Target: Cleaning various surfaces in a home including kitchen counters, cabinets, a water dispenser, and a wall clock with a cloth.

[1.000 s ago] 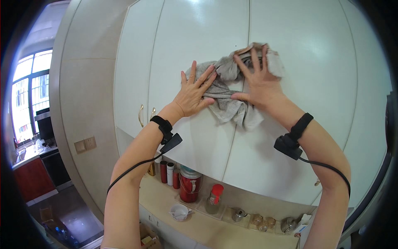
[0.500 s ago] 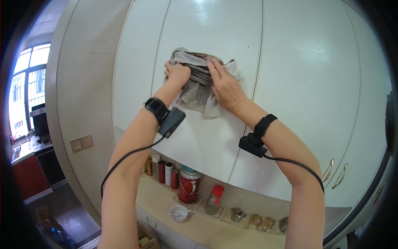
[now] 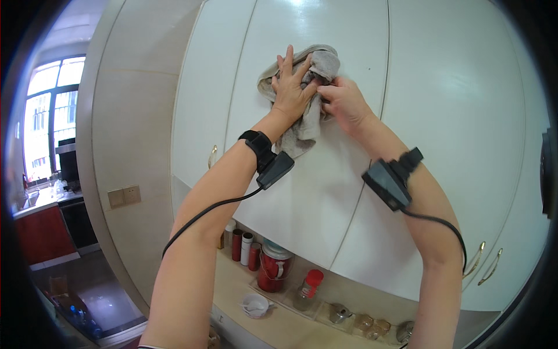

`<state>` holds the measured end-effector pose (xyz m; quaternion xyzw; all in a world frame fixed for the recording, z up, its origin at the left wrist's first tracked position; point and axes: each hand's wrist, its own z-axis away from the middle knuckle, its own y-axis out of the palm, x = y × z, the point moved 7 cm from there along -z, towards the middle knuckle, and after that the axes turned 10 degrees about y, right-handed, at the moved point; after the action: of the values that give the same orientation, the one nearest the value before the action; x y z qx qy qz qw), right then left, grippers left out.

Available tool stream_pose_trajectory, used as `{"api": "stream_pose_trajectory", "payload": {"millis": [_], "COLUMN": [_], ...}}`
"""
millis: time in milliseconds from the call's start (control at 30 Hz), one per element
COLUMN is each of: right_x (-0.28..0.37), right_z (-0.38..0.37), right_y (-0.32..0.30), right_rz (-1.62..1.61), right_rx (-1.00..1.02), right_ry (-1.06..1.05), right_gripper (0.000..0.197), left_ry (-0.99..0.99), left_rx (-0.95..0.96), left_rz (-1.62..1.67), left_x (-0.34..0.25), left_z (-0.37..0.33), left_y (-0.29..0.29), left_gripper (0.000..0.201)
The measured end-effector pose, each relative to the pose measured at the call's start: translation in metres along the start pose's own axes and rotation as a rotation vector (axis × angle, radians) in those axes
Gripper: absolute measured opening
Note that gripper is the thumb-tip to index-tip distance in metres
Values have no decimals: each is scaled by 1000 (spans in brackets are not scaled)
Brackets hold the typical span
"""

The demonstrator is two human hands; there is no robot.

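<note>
We hold our left hand [image 3: 290,94] flat over the grey cloth [image 3: 307,129], fingers spread, so its grip is open and the palm side rests on the fabric. Our right hand [image 3: 350,106] is at the cloth's right edge with its fingers bent inward; we cannot tell whether its grip pinches the fabric, because the fingertips are partly hidden. The cloth lies bunched against the upper part of a white cabinet door [image 3: 311,195], left of the seam beside it, with one fold hanging below our hands. We wear a black strap with a small black device [image 3: 276,170] on the left wrist, and a similar one on the right, each trailing a cable. Below the cabinet, the table [image 3: 285,327] bears a row of things: slim red and white bottles [image 3: 246,251], a red lidded pail [image 3: 272,272], a glass jar [image 3: 303,300] with a red lid, a small metal pot [image 3: 338,313] and some glass cups [image 3: 373,327]. A white bowl [image 3: 256,306] sits nearer us, in front of the pail.
</note>
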<state>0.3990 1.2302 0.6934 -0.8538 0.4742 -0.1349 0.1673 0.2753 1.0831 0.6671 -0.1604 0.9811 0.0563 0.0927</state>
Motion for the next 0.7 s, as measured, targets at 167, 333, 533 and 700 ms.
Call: {"api": "stream_pose_trajectory", "payload": {"millis": [167,333,533,700], "right_x": [-6,-26,-20,-13], "right_z": [-6,-3,6,7], "right_y": [-1,-24,-12,4], "right_rz": [147,406,662,868], "right_rx": [-32,-106,-162,-209], "right_ry": [-56,-56,-82,-121], "right_gripper": [52,58,66,73], "left_ry": [47,133,219,221], "left_rx": [25,75,111,169], "left_rz": [-177,-232,-360,-380], "left_x": [39,36,90,145], "left_z": [-30,72,-38,-82], "left_y": [-19,40,19,-18], "left_gripper": [101,101,101,105]}}
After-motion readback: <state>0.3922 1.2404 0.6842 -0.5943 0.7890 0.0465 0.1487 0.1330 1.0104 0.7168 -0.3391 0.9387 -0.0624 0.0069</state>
